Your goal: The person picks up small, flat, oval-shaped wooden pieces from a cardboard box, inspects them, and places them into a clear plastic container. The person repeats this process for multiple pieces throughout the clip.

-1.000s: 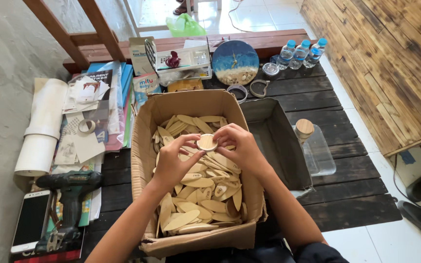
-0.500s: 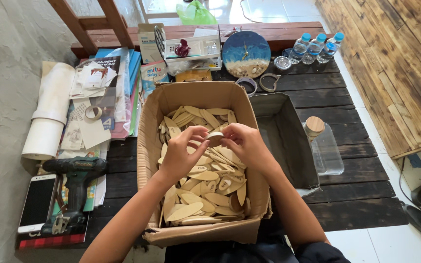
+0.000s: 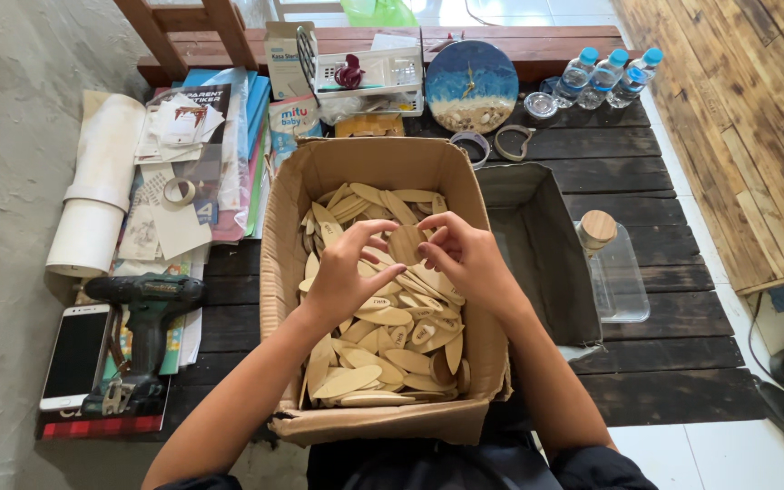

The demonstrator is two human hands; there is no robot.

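Observation:
An open cardboard box [image 3: 279, 272] stands in front of me, filled with several flat oval wooden pieces [image 3: 383, 349]. Both my hands are inside it, over the pile. My left hand [image 3: 348, 272] and my right hand [image 3: 465, 254] together hold one round wooden piece [image 3: 406, 243] by its edges, fingers curled around it from either side. The piece sits just above the pile near the box's middle.
An empty dark box [image 3: 537, 245] sits right of the cardboard box, then a clear jar with a wooden lid [image 3: 605, 263]. A cordless drill [image 3: 142, 313] and phone [image 3: 76, 354] lie left, paper rolls [image 3: 97, 195] and booklets behind. A round clock [image 3: 471, 86] and water bottles [image 3: 605, 77] stand at back.
The hands have stayed over the pile, turning the round wooden piece between the fingers. The view has shifted slightly lower over the box.

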